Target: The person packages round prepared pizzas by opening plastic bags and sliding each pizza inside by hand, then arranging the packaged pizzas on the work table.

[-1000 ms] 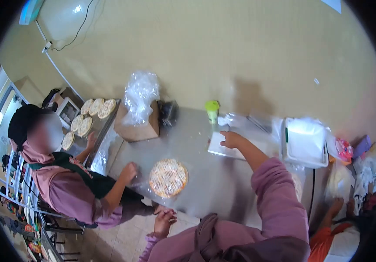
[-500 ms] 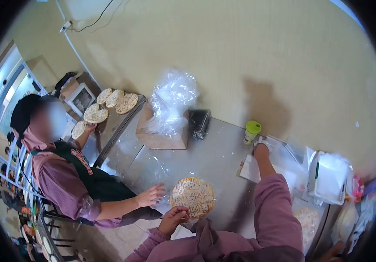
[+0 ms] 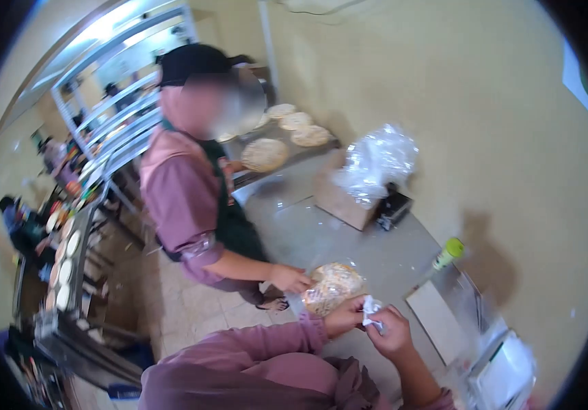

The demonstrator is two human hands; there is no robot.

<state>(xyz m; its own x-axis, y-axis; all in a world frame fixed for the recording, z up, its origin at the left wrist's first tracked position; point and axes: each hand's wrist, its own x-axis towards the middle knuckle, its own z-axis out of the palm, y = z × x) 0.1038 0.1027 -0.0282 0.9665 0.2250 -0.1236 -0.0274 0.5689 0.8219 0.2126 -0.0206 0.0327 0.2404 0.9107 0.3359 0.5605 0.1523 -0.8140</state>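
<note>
My right hand [image 3: 391, 333] pinches a crumpled white tissue [image 3: 372, 313] above the near side of the metal table [image 3: 277, 225]. My left hand [image 3: 346, 317] is beside it, its fingers closed near the tissue and the edge of a round pizza [image 3: 333, 287]; what they grip is too small to make out. Clear plastic film covers the pizza. A co-worker's hand [image 3: 290, 279] touches the pizza's left side. The co-worker's other hand is at a second pizza [image 3: 264, 155].
More pizzas [image 3: 310, 135] lie on the far tray. A cardboard box [image 3: 342, 198] with plastic bags [image 3: 379, 160], a green-lidded cup [image 3: 449, 253], a white board [image 3: 437, 321] and a white basket [image 3: 502, 376] stand along the wall side. The co-worker [image 3: 184, 198] stands at left.
The view has swung left. My right hand has come back from beside the cup with the tissue, next to my left hand. The co-worker's near hand has reached the wrapped pizza.
</note>
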